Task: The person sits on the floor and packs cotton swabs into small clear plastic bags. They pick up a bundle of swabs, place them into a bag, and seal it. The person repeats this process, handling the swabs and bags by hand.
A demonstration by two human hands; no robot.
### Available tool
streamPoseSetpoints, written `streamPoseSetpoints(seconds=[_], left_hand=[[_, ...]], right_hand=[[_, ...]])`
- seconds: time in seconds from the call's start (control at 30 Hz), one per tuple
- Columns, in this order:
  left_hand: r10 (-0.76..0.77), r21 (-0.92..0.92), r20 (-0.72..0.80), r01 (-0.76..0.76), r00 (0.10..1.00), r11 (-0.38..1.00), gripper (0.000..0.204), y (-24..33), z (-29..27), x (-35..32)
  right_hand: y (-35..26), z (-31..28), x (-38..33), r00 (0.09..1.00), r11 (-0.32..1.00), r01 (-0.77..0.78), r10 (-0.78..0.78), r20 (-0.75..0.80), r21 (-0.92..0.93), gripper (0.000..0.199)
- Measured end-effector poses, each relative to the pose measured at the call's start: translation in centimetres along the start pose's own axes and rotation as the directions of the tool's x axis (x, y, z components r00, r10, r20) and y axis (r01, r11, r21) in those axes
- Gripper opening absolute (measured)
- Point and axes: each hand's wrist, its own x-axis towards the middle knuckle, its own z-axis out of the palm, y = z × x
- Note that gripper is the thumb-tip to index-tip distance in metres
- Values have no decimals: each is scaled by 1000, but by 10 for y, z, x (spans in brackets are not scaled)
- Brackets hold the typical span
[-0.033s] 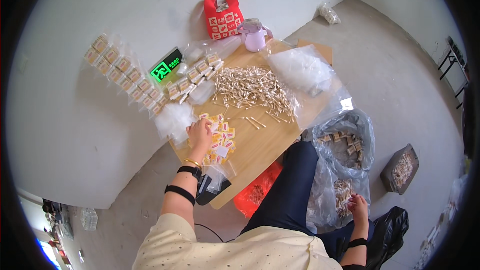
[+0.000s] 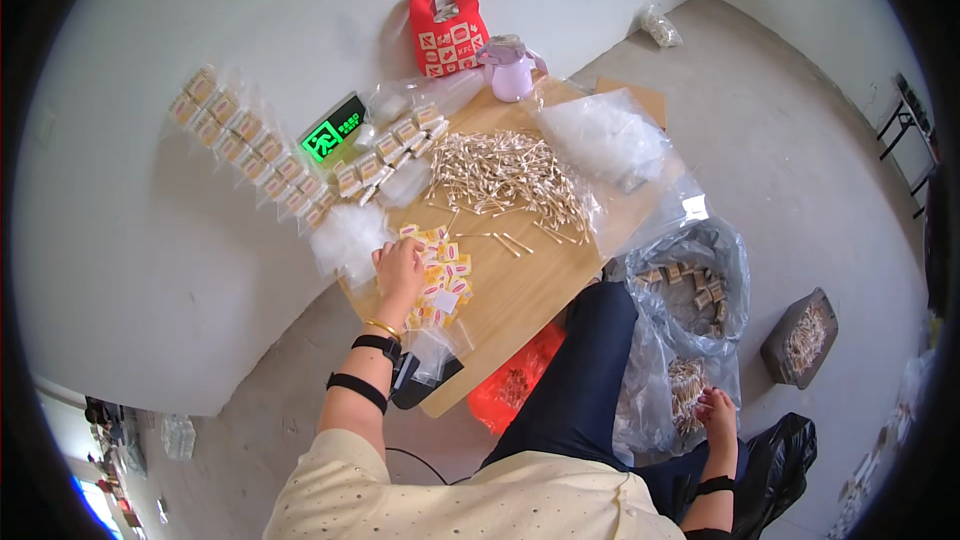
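Hands, two, bare. Left hand (image 2: 400,265): palm down, fingers bent, resting at the left edge of a scatter of cards (image 2: 447,285); whether the fingertips pinch one cannot be told. Gold bangle (image 2: 383,326) at the wrist, black straps (image 2: 360,389) above it. Right hand (image 2: 716,414): low at the right, fingers curled, just beside a bundle of cotton swabs (image 2: 686,395); whether it grips any cannot be told.

Swabs, bundled: within a clear plastic bag (image 2: 640,418) beside the person's leg. Black bag (image 2: 792,462), one, beyond the right forearm.

Cards, small, yellow, white and red, overlapping, on the near left part of the wooden desk (image 2: 525,305). Clear sleeves (image 2: 432,352), at the near corner. Red plastic bag (image 2: 500,392), one, below the near edge.

Translucent pouches (image 2: 352,240), loose pile, just left of the cards. Large lined bag (image 2: 738,265), right of the desk, holding small packets (image 2: 703,292). Grey bin (image 2: 776,348), on the floor farther right, with swabs inside.

Swab heap (image 2: 505,175), large, across the desk's middle. Filled packets (image 2: 390,152), in rows, left of the heap. Green lit sign (image 2: 333,131), behind these. Clear plastic bags (image 2: 605,135), stacked, far right. Lavender jug (image 2: 512,80), far edge. Red carrier bag (image 2: 442,48), upright, beside the jug.
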Motion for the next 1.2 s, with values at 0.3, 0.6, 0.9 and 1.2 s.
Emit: streamPoseSetpoints(seconds=[0.3,0.6,0.9,1.2], left_hand=[[198,-203,160,-164,967,965,35,1,-3,-53],[138,-250,261,-71,955,966,37,-6,14,-41],[161,-26,-28,-161,987,987,32,-31,-6,-45],[284,-494,230,-140,931,858,40,96,-92,-19]], right_hand=[[-3,7,9,999,999,-43,43,9,9,28],[8,3,8,997,997,-72,72,-13,23,25],[2,8,-5,994,995,-100,100,-40,-13,19],[6,9,-9,994,992,-109,108,-34,-55,28]])
